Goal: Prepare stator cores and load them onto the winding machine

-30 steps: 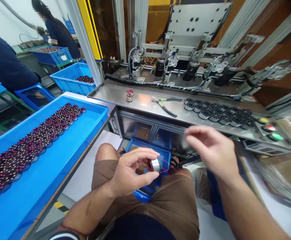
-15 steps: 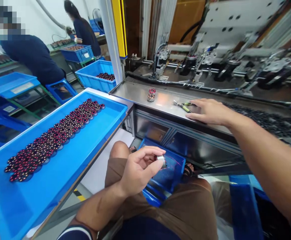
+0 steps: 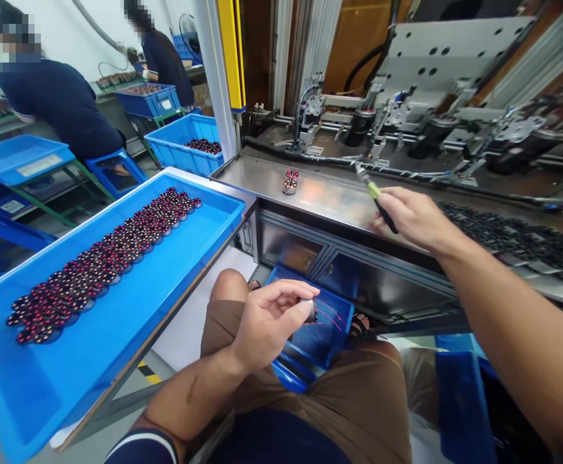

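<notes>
Between the thumb and fingers of my left hand (image 3: 274, 322) is a small metal ring part (image 3: 309, 310), held above my lap, with thin red wires trailing to its right. My right hand (image 3: 407, 216) is closed round green-and-black cutters (image 3: 374, 191), lifted over the metal bench (image 3: 330, 196), their tip toward the machine. Two small red and copper wound parts (image 3: 290, 183) stand close together on the bench, left of the cutters. Many similar parts (image 3: 102, 261) lie in overlapping rows in the big blue tray (image 3: 165, 283) on my left.
Machine fixtures (image 3: 397, 116) line the back of the bench behind a black cable (image 3: 320, 158). Black parts (image 3: 518, 235) are heaped at the right. A blue bin (image 3: 327, 335) is between my legs. Two people sit at the far left.
My right hand has closed on the cutters and raised them off the bench; before, it was open over their handles. My left hand still holds the ring part, nearly in place.
</notes>
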Tool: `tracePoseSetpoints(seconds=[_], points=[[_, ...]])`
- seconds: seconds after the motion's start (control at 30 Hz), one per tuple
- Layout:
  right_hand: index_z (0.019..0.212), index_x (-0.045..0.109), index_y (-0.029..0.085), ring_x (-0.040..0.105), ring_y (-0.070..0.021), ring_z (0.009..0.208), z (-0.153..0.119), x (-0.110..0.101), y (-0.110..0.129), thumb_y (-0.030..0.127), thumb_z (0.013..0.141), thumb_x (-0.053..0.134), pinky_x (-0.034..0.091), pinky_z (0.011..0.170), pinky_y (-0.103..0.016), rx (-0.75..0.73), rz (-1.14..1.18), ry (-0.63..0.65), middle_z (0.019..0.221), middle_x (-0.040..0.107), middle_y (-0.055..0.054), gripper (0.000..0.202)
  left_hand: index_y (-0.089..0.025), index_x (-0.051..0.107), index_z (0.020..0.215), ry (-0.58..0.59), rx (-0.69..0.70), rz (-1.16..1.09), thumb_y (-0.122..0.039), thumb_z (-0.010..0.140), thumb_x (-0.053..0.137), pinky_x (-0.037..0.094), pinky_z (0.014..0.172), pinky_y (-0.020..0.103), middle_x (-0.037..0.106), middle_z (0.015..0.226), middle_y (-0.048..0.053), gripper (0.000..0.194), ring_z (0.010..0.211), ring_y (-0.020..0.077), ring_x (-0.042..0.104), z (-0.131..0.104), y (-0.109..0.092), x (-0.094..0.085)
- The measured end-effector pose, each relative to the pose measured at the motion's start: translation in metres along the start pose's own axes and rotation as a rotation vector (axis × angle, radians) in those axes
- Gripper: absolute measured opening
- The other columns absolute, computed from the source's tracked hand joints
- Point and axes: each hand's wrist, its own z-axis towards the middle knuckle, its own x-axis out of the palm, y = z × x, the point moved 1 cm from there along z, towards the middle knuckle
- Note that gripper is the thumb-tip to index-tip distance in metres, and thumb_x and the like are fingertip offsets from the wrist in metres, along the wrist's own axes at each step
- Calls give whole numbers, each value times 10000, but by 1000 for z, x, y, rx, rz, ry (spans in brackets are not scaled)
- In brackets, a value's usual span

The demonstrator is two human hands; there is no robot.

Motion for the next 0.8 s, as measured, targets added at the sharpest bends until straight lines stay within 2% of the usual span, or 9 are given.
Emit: tracePoseSetpoints(seconds=[0.07,0.13,0.17,0.23,0.33,0.4,0.5,0.67,0.8], points=[[1176,564,122,627,-179,689,-32,0,9,408,1045,276,526,728,-378,27,193,-34,864,632,-100,426,-146,760,888,-5,-29,-1,-268,820,803,614,684,218,769,1017,83,146,761,111,686,-2,-1,1],[1253,535,166,635,-186,684,-81,10,17,509,1036,222,537,651,-367,31,377,-26,1005,642,-136,512,-147,765,942,6,-73,-13,-286,825,804,599,665,197,765,961,71,186,709,91,673,-4,0,2],[1298,523,204,631,-185,664,-111,18,19,573,1022,251,535,609,-360,31,474,-13,1058,647,-138,535,-147,766,978,19,-95,-23,-285,824,808,594,674,192,761,929,63,211,702,86,671,-4,0,3],[1437,481,281,671,-225,778,-175,40,21,577,952,536,565,660,-374,89,818,21,1144,656,-128,571,-149,761,1044,62,-128,-42,-252,801,830,590,719,191,754,899,55,272,737,91,683,-4,2,5],[1480,500,294,706,-209,838,-258,74,21,388,912,709,607,775,-330,192,683,39,1074,704,-90,612,-154,750,1080,136,-151,-58,-183,762,852,580,762,182,759,936,62,336,810,102,698,-4,6,12],[1466,522,304,726,-184,813,-292,89,26,277,905,727,618,781,-275,135,544,35,1037,731,-68,597,-154,745,1080,177,-153,-53,-174,768,844,580,752,179,761,936,66,328,816,107,703,-3,10,19],[1500,483,304,742,-163,813,-310,94,36,189,930,666,621,812,-245,-8,443,9,1050,739,-60,610,-157,740,1088,230,-158,-22,-190,789,828,594,758,203,759,950,74,314,830,124,711,-4,14,30],[1552,425,293,725,-198,1059,-304,86,39,196,936,636,575,1004,-311,-88,383,-39,1219,697,-88,658,-162,747,1097,256,-191,25,-206,803,817,600,763,214,756,954,76,305,827,128,705,-9,15,40],[1544,443,296,726,-178,1035,-300,86,39,171,920,648,576,988,-267,-134,370,-45,1250,688,-81,668,-155,748,1086,246,-181,28,-245,786,835,612,766,240,755,953,92,325,844,153,710,-14,13,40]])
